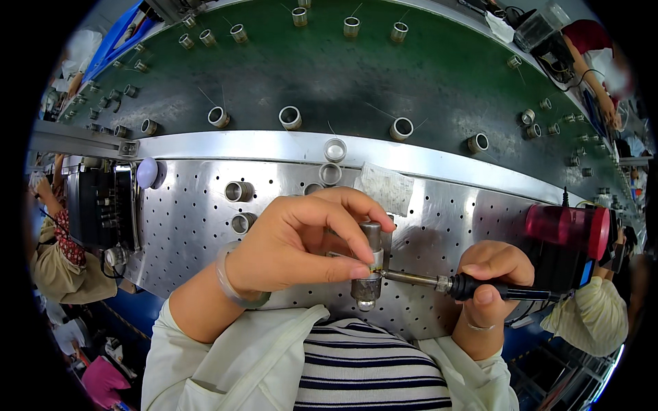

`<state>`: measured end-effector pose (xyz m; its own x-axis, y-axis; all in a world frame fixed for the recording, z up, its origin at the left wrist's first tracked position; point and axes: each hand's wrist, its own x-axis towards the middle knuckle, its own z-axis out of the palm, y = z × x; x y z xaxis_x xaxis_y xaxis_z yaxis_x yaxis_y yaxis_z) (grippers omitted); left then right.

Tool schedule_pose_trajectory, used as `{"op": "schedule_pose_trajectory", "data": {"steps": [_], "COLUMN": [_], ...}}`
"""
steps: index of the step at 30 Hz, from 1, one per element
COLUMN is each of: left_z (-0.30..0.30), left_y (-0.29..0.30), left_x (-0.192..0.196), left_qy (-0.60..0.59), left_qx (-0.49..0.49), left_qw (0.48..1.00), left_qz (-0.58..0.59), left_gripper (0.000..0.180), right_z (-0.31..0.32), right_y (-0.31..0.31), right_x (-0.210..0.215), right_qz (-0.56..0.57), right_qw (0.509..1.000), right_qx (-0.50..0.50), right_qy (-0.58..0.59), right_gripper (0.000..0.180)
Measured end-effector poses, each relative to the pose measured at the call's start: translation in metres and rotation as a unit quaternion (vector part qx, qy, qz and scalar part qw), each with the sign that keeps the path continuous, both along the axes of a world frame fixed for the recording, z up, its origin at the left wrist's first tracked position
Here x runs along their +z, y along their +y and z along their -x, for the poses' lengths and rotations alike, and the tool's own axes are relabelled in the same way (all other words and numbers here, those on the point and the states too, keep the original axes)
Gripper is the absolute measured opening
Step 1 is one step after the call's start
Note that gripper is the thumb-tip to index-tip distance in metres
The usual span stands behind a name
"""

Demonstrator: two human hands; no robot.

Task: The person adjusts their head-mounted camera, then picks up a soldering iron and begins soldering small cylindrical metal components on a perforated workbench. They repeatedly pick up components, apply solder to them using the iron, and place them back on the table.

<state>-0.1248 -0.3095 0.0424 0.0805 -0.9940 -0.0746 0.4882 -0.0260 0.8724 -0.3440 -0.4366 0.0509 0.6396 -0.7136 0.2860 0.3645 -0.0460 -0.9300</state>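
Note:
My right hand [495, 277] is wrapped round the black handle of a soldering iron [419, 279]. The iron points left, and its tip meets the side of an upright metal post fixture [363, 289], at about the height of a shiny ring-shaped part [378, 257] around it. From the left, my left hand [312, 240] reaches to the same spot, thumb and index finger pinched against the ring. Whatever lies between those fingertips is too small to make out. Behind the post, the other left fingers curl partly around it.
Loose metal rings [238, 191] lie on the perforated metal table [185, 226]. A green conveyor belt [343, 75] beyond the rail carries several rings with thin wires. A paper sheet [385, 190] lies near the rail, a pink container [567, 225] at right, a black device [96, 205] at left.

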Motion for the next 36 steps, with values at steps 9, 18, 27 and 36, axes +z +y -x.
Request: {"op": "schedule_pose_trajectory", "data": {"steps": [9, 18, 27, 36], "left_z": [-0.001, -0.002, -0.002, -0.003], "left_y": [0.000, -0.001, -0.001, -0.003], "left_x": [-0.002, -0.008, -0.008, -0.009], "left_qy": [-0.015, -0.021, -0.021, -0.018], "left_qx": [-0.002, -0.006, -0.006, -0.015], "left_qw": [1.000, 0.999, 0.999, 0.998], "left_qz": [0.023, 0.042, 0.047, 0.050], "left_gripper": [0.015, 0.016, 0.018, 0.018], "right_z": [0.002, 0.002, 0.002, 0.001], "right_y": [-0.008, -0.009, -0.009, -0.011], "right_x": [-0.004, -0.006, -0.006, -0.005], "right_qz": [0.061, 0.067, 0.061, 0.096], "right_qw": [0.998, 0.997, 0.998, 0.995], "right_qx": [0.016, 0.027, 0.024, 0.020], "right_qy": [0.007, -0.022, -0.002, 0.003], "right_gripper": [0.023, 0.025, 0.025, 0.027]}}
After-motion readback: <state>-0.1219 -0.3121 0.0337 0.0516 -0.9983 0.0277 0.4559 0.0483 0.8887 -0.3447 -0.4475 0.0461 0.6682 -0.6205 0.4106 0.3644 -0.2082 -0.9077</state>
